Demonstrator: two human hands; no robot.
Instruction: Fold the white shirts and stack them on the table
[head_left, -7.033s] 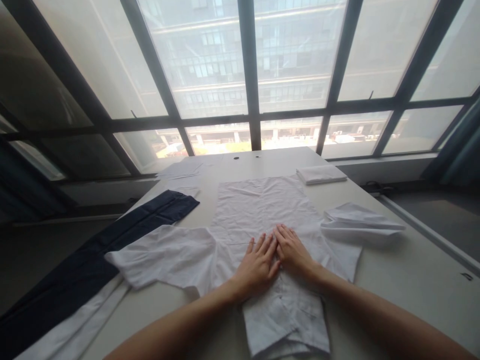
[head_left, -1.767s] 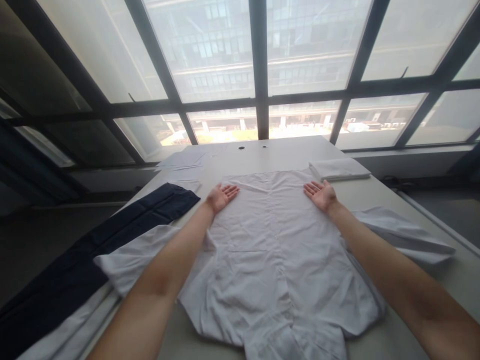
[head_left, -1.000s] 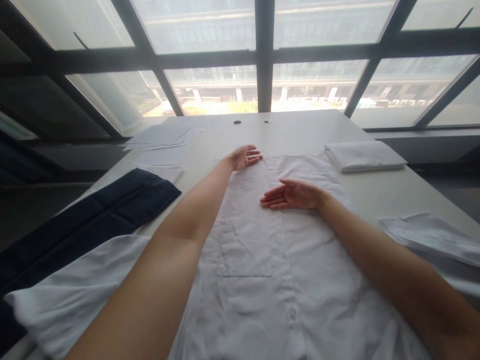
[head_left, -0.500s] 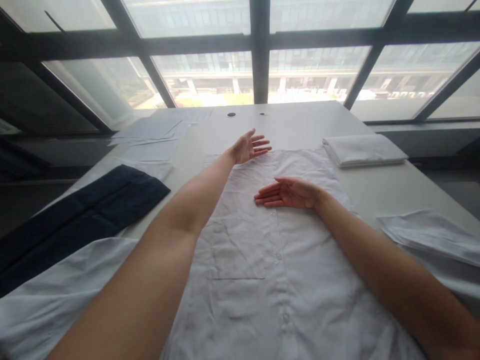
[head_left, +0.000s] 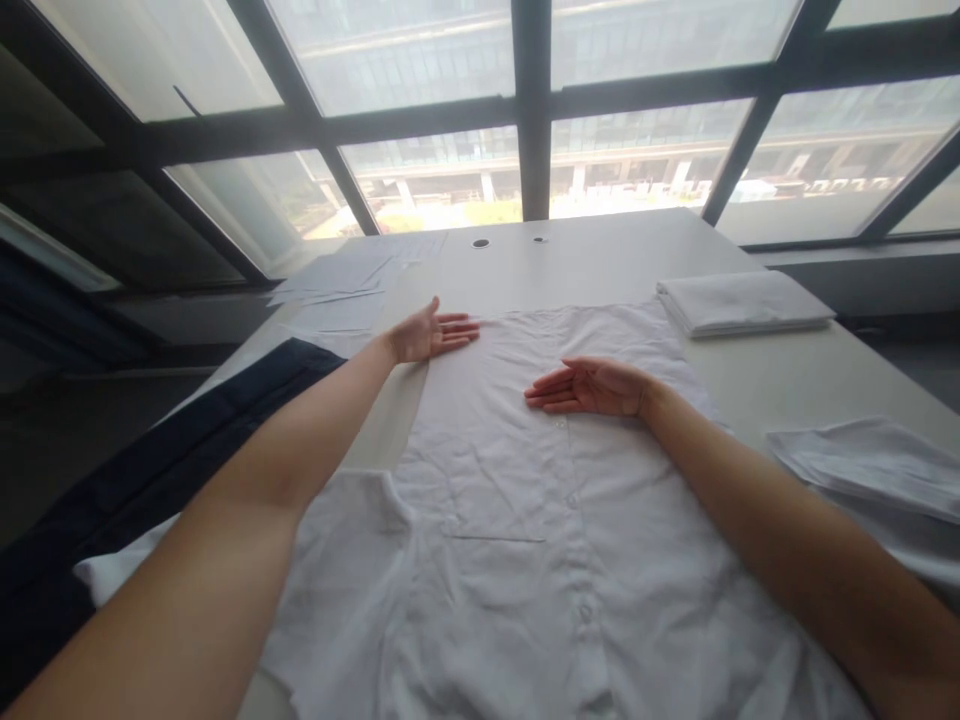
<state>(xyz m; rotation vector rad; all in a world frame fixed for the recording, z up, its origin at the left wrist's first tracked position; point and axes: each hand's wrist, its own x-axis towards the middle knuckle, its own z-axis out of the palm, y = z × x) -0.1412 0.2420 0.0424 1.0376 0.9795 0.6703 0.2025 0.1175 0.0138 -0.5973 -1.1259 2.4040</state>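
A white buttoned shirt (head_left: 495,460) lies spread on the table, its hem toward the window and its button row running away from me. It has a pocket on its left part and some wrinkles. At the shirt's far left edge is my left hand (head_left: 433,333), open, its fingers stretched out over the cloth. My right hand (head_left: 589,386) is open too, resting edge-down near the upper buttons with straight fingers pointing left. Neither hand grips any cloth. The shirt's left sleeve (head_left: 341,560) shows beside my left forearm.
Dark navy folded cloth (head_left: 225,420) lies on the left, partly behind my forearm. Paper sheets (head_left: 345,275) are at the far left of the white table (head_left: 600,250). On the right sit a folded white cloth (head_left: 742,302) and another white stack (head_left: 870,455). Framed windows close off the far side.
My left hand has swept left across the shirt to its far left edge. My right hand stays at about the same place on the shirt. The view has tilted slightly.
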